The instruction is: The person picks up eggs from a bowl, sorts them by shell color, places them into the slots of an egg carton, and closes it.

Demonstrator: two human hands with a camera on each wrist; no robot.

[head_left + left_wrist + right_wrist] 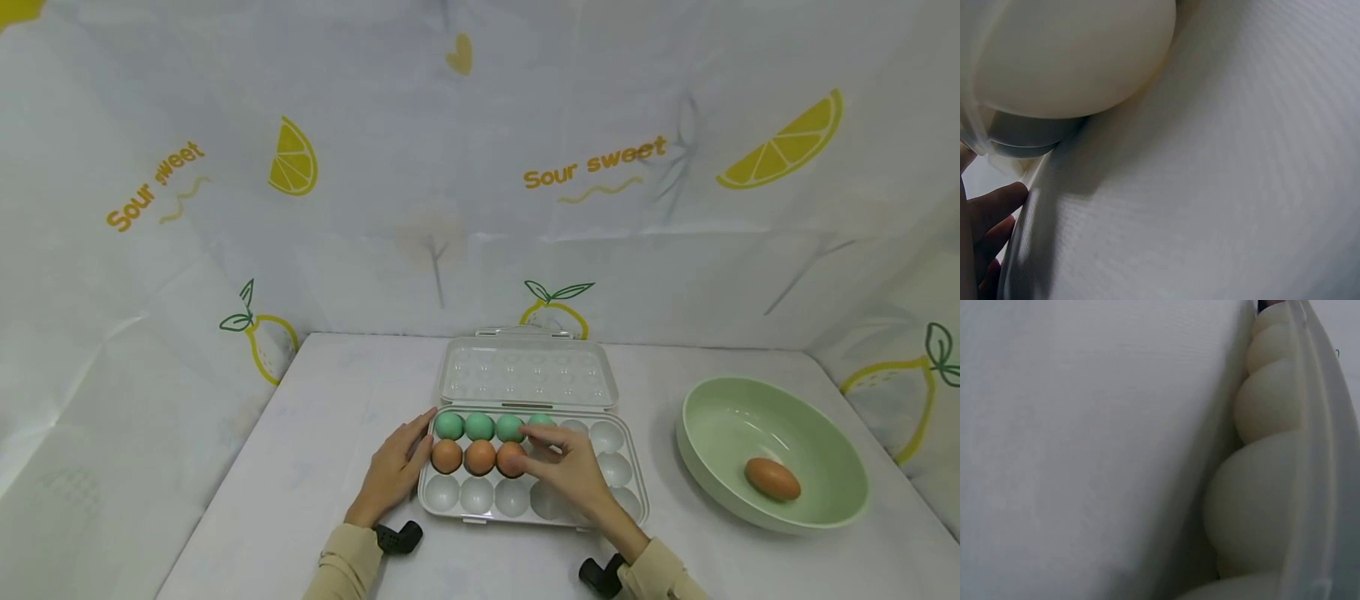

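A clear plastic egg tray (495, 518) lies with its lid (527, 375) laid back behind it. Green eggs (479, 426) sit in the back row. In the middle row are two brown eggs (463, 457) and, beside them, a third brown egg (512, 459) in its cup. My right hand (566, 468) reaches over the tray and pinches this third brown egg between thumb and fingers. My left hand (395, 468) rests along the tray's left end, fingers extended; its fingers (997, 209) show beside the tray's side in the left wrist view. Empty cups (1266, 403) bulge beneath the rim in the right wrist view.
To the right stands a light green bowl (712, 417) with one brown egg (772, 479) in it. A white cloth covers the table (360, 375), and a lemon-print curtain (375, 250) hangs behind and at both sides.
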